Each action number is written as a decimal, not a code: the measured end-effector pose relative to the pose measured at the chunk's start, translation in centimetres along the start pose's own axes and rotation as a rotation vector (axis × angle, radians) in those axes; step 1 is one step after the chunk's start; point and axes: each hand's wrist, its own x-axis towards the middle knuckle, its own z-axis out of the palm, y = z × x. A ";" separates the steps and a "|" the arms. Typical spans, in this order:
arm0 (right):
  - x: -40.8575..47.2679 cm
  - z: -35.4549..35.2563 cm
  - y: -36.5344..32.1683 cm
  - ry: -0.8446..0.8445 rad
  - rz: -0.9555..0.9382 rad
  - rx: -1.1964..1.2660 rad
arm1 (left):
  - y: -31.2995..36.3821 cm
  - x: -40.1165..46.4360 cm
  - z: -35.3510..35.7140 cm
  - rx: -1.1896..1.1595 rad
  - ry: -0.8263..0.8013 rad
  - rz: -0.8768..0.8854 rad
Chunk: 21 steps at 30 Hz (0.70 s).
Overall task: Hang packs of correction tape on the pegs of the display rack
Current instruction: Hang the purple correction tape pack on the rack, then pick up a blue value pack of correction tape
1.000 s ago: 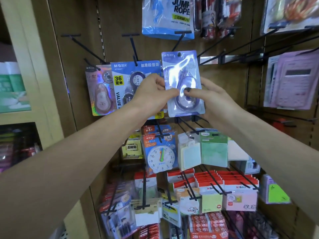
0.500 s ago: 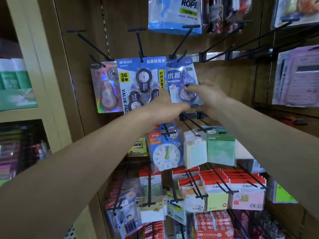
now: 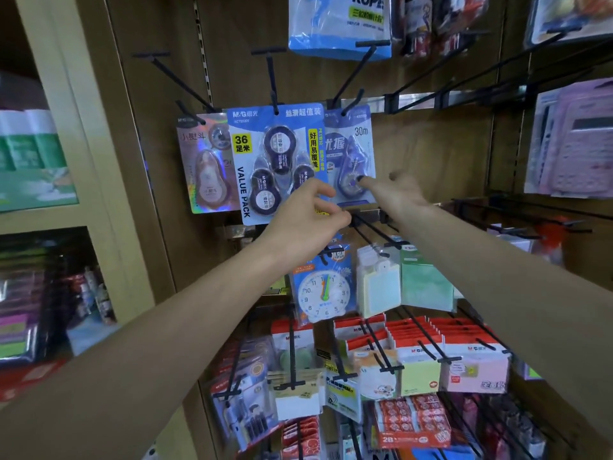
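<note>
- Against the brown slotted back panel (image 3: 431, 151) of the display rack, three correction-tape packs are hanging side by side on black wire pegs: a holographic pink card (image 3: 204, 164) at the left, a wide blue "VALUE PACK" card holding three dark dispensers (image 3: 277, 161) in the middle, and a narrow pale-blue "30m" blister pack with one purple dispenser (image 3: 351, 154) at the right.
- Its hang-hole is sitting on a black wire peg (image 3: 350, 102), so this pack looks already hung.
- The right hand (image 3: 403, 194) is reaching toward it with loose, extended fingers, one fingertip (image 3: 361, 179) touching the blister over the dispenser; nothing is being gripped.
- The left hand (image 3: 306, 220) is hovering just in front of the value pack's lower corner, fingers loosely curled, holding nothing that I can see.
- Judging from this, the hanging step is finishing, perhaps with a last steadying touch.
- Next, both hands are needing to fetch another pack and line up its hole with a peg tip; no spare pack is in view.
</note>
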 end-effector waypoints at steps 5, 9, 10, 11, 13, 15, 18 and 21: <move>-3.8 -2.1 -0.7 0.133 -0.209 -0.070 | -1.0 -2.6 1.0 -0.039 0.136 0.276; -8.8 -3.6 1.2 0.256 -0.387 -0.052 | -2.9 -6.3 2.3 0.001 0.122 0.458; -10.3 -3.8 2.2 0.293 -0.417 -0.024 | -3.8 -7.5 3.0 0.000 0.096 0.476; -12.0 -3.9 3.5 0.329 -0.437 0.011 | -5.0 -8.6 3.9 -0.010 0.065 0.479; -15.5 -3.7 6.9 0.387 -0.426 0.048 | -7.8 -11.3 6.2 -0.059 -0.011 0.441; -19.0 -3.0 11.7 0.408 -0.327 0.055 | -11.3 -14.7 9.2 -0.107 -0.098 0.357; -24.2 -1.4 20.7 0.436 -0.078 0.037 | -17.7 -20.5 13.9 -0.120 -0.268 0.188; -30.5 0.3 30.6 0.423 0.259 -0.057 | -24.8 -26.7 17.9 -0.069 -0.469 0.024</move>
